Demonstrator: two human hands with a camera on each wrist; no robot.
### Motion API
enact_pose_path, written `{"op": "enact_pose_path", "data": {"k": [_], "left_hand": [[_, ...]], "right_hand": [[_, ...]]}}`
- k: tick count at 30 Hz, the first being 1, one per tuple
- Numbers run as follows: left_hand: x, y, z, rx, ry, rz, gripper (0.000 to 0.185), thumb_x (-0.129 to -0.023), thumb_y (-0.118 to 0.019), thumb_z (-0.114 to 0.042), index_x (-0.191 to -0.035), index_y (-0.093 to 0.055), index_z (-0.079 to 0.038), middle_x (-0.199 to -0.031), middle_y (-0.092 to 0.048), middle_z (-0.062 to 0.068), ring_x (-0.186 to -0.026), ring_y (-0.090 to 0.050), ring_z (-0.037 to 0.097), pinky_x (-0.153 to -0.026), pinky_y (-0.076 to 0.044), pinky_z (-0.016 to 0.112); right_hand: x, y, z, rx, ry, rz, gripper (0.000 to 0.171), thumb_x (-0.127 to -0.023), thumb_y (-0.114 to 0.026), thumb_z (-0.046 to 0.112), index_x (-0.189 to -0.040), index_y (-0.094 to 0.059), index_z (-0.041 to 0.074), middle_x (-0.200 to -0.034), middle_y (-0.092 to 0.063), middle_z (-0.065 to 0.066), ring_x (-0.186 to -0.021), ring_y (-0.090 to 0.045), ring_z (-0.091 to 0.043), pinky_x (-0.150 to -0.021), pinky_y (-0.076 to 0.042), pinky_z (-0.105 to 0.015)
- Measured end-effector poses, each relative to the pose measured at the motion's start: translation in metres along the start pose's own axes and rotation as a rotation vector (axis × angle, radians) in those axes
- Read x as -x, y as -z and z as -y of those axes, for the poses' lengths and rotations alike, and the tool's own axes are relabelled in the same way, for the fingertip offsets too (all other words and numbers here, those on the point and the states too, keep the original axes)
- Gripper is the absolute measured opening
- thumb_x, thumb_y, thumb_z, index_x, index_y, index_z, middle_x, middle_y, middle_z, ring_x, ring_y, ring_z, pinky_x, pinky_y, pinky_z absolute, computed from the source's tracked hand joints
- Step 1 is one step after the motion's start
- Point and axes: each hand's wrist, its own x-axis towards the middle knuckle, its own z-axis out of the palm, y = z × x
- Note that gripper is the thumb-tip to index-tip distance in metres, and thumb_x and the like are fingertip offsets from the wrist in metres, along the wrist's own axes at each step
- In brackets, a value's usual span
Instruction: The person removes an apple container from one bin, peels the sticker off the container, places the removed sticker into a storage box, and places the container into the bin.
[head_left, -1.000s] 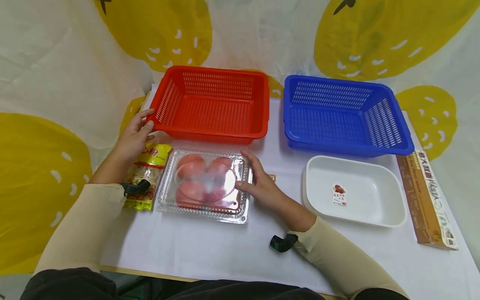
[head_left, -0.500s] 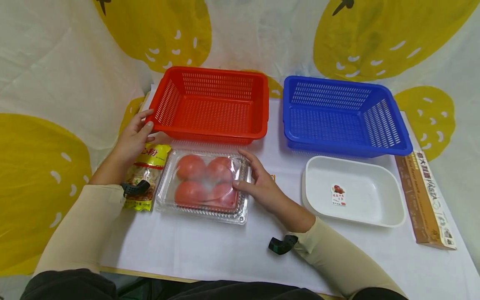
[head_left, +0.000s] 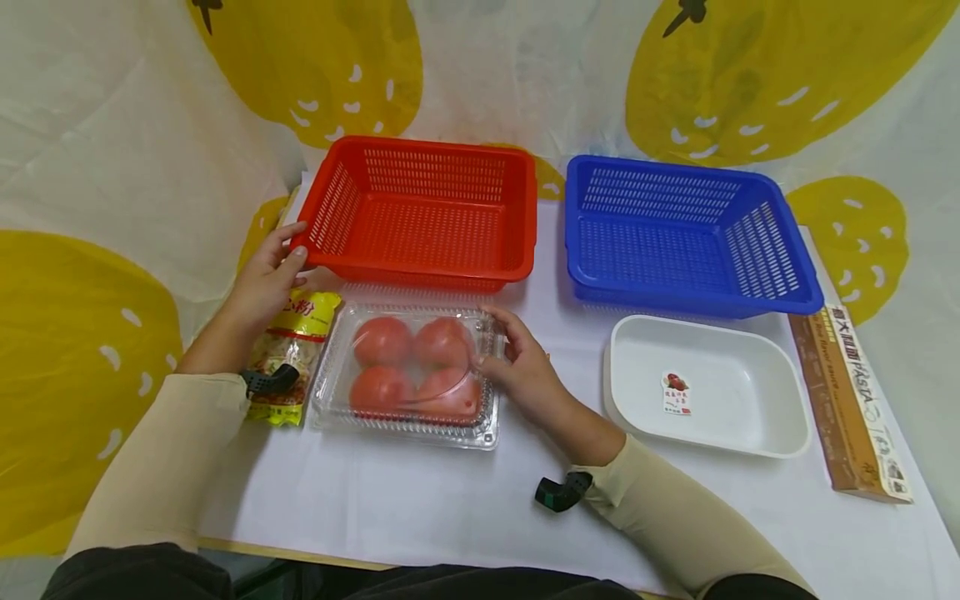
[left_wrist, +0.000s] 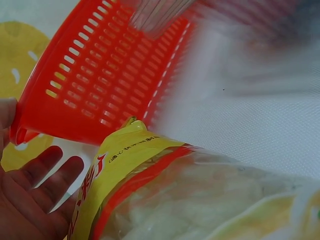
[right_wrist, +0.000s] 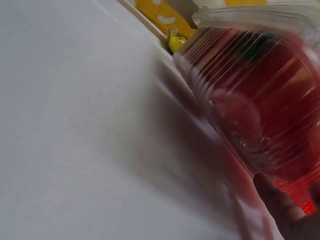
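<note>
My left hand (head_left: 266, 262) holds the near left corner of the red basket (head_left: 420, 229), thumb and index finger at its rim. In the left wrist view, the other fingers (left_wrist: 50, 175) spread below the basket, beside a yellow-topped food bag (left_wrist: 130, 155). With my right hand (head_left: 525, 367) I grip the right edge of a clear plastic clamshell box (head_left: 337, 400) of red tomatoes (head_left: 382, 342). The box looks closed. Its side looks blurred in the right wrist view, with a shadow under it; how far it stands off the table is hard to tell.
A blue basket (head_left: 675, 233) stands at the back right. In front of it sits a white tub (head_left: 735, 392) with a sticker (head_left: 677, 393) inside. A brown pasta box (head_left: 847, 400) lies along the right edge of the white-covered table (head_left: 390, 500).
The clamshell box has shifted and tilted slightly in my right hand, and the bright glare on its lid is gone. My left hand stays at the red basket's corner.
</note>
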Motion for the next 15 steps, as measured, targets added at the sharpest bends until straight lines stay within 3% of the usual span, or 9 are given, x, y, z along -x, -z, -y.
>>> {"op": "enact_pose_path", "data": {"k": [7, 15], "left_hand": [[0.001, 0.0, 0.001, -0.016, -0.002, -0.007, 0.06, -0.111, -0.045, -0.053, -0.167, -0.023, -0.05, -0.168, -0.039, 0.009, -0.144, -0.048, 0.036, -0.12, -0.039, 0.058], [0.001, 0.0, 0.0, -0.029, -0.014, 0.001, 0.061, -0.112, -0.045, -0.051, -0.168, -0.023, -0.048, -0.167, -0.04, 0.011, -0.145, -0.047, 0.037, -0.119, -0.039, 0.058]], "right_hand": [[0.002, 0.0, 0.003, -0.013, -0.007, -0.036, 0.066, -0.091, -0.065, 0.0, -0.155, -0.049, 0.006, -0.143, -0.052, -0.017, -0.107, -0.063, -0.025, -0.083, -0.059, -0.027], [0.004, 0.005, 0.02, -0.026, -0.026, -0.044, 0.06, -0.093, -0.065, 0.005, -0.151, -0.051, 0.006, -0.139, -0.051, -0.016, -0.105, -0.062, -0.026, -0.078, -0.06, -0.03]]}}
